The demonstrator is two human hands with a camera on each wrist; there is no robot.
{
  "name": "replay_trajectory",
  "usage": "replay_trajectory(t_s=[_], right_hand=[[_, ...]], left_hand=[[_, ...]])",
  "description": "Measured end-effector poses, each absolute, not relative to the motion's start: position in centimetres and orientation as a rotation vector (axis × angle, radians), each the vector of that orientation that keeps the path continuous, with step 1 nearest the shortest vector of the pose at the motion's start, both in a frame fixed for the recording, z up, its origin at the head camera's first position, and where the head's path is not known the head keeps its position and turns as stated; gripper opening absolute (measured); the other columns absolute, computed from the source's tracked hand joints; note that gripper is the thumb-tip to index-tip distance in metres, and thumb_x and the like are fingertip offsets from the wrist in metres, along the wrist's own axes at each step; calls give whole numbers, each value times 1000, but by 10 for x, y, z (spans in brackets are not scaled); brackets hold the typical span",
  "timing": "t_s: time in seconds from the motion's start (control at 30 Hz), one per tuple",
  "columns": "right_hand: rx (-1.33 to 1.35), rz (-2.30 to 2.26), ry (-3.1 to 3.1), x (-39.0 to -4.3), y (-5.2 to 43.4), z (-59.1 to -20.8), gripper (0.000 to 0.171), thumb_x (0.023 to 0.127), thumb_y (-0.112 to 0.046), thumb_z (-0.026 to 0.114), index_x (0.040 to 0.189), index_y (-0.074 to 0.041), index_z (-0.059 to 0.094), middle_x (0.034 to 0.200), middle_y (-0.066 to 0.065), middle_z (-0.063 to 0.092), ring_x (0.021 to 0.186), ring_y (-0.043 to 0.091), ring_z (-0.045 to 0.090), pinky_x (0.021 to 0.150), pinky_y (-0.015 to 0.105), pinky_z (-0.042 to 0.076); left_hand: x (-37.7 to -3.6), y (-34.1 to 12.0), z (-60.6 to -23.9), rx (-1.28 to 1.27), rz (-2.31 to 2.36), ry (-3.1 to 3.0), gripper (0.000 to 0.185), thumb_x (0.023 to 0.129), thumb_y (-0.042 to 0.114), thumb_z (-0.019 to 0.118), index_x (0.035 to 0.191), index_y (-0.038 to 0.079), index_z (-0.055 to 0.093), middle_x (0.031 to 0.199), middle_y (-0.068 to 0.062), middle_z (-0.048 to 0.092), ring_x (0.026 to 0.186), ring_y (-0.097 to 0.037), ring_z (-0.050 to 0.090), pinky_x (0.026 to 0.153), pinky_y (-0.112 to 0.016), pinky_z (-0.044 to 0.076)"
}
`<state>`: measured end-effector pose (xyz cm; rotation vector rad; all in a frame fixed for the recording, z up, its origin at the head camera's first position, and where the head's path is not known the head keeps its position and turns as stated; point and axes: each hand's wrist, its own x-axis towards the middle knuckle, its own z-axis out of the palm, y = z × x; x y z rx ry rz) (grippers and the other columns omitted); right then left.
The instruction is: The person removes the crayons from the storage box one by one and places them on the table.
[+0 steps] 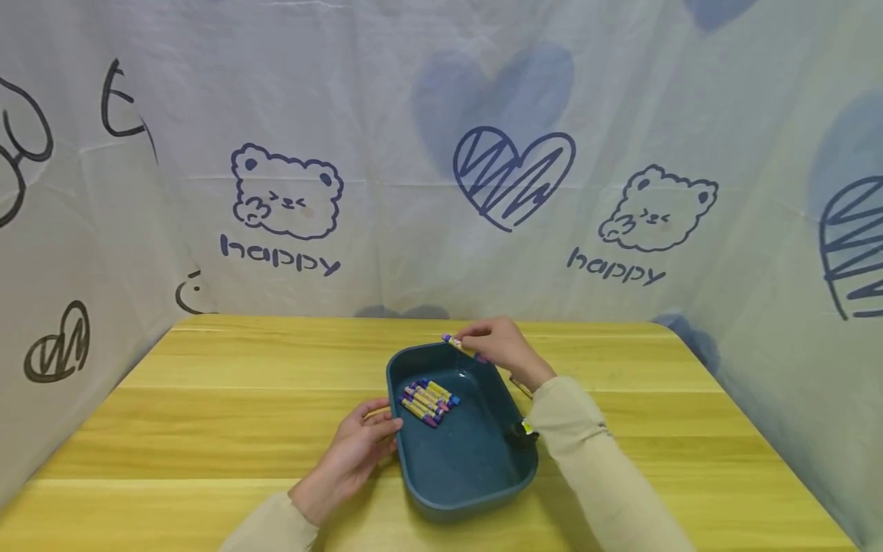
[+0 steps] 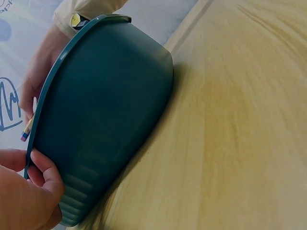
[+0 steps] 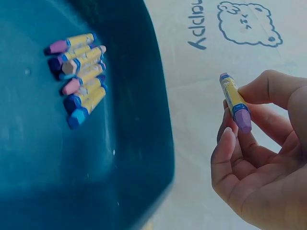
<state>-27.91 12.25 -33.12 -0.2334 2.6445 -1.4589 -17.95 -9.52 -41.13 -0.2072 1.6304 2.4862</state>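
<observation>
A person's left hand (image 1: 359,441) grips the near-left side of a dark teal, rounded-rectangular plastic bin (image 1: 469,460), its rim pinched between thumb and fingers, a hold that probably keeps the light-looking container from sliding on the yellow wood-grain table (image 1: 241,414). At the far end, the right hand (image 1: 502,343) pinches a short, stubby crayon with a purple tip and a yellow paper wrapper banded in blue (image 3: 235,98). Thumb and forefinger take it by the middle, leaving both ends free, likely for easy turning; the remaining fingers curl loosely beneath, clear of the wrapper. The crayon appears at the bin's far rim in the head view; how high it sits is hard to tell. Inside, a slanting cluster of yellow-wrapped crayons with blue, purple and pink tips (image 1: 425,402) lies side by side toward the far left, the pieces nearly parallel, an arrangement that seems to keep them compact and leaves the bin's near floor bare.
</observation>
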Motion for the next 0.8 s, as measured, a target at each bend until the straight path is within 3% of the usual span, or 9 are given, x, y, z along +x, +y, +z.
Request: replay_trajectory(t_s=[0.3, 0.8], right_hand=[[-260, -1460, 2669, -279, 153, -331, 21, 90, -12, 62, 106, -1, 72, 105, 10, 66, 69, 19, 54, 63, 27, 45], [-119, -1432, 2743, -288, 209, -359, 26, 90, -11, 60, 111, 3, 69, 113, 18, 64, 78, 20, 53, 72, 37, 45]], left_hand=[[-179, -95, -411, -209, 2468, 1648, 47, 90, -10, 55, 132, -8, 35, 95, -8, 52, 75, -12, 52, 64, -22, 47], [-179, -95, -411, -213, 2472, 1651, 46, 90, -11, 55, 132, -9, 35, 94, -8, 51, 75, -12, 52, 64, -21, 47]])
